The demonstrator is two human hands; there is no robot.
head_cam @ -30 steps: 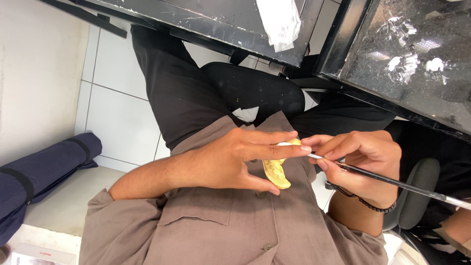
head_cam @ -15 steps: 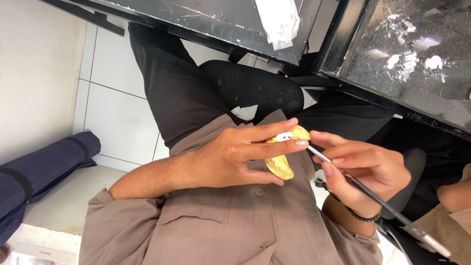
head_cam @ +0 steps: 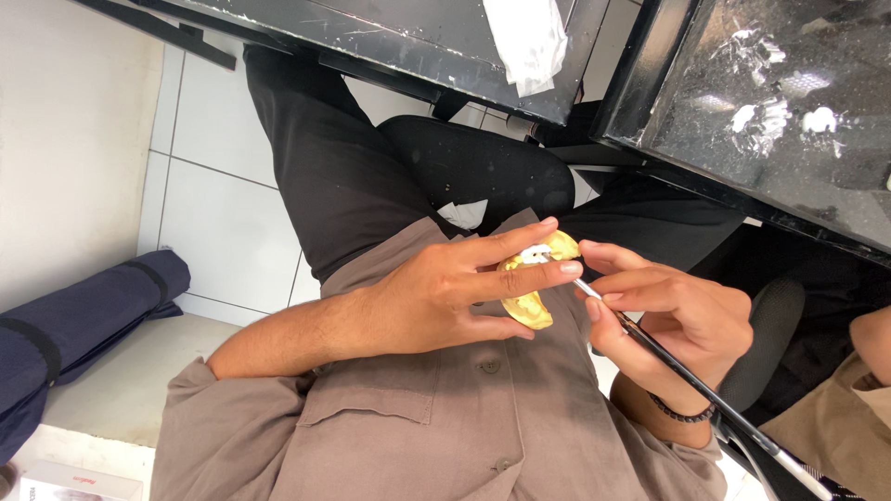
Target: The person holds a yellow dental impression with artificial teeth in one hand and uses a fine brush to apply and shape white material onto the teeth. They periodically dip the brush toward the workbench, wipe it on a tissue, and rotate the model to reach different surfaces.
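Note:
My left hand [head_cam: 455, 288] grips a small yellow, horseshoe-shaped dental cast [head_cam: 531, 289] above my lap, fingers wrapped over its top. A white patch shows on the cast near my fingertips. My right hand [head_cam: 673, 315] holds a thin black brush [head_cam: 691, 380] like a pen; its tip touches the white patch on the cast. The brush handle runs down to the lower right. I sit in a brown shirt and black trousers.
A black worktable [head_cam: 408, 37] with a white cloth [head_cam: 529, 37] lies ahead, a second dark, white-stained table [head_cam: 789, 121] to the right. A rolled dark blue bag [head_cam: 74, 325] lies left on white floor tiles. Another person's arm [head_cam: 872, 343] shows at the right edge.
My right hand has slid lower and nearer the cast, with the brush handle swinging downward. The cast was tilted up so more of it and its white patch show.

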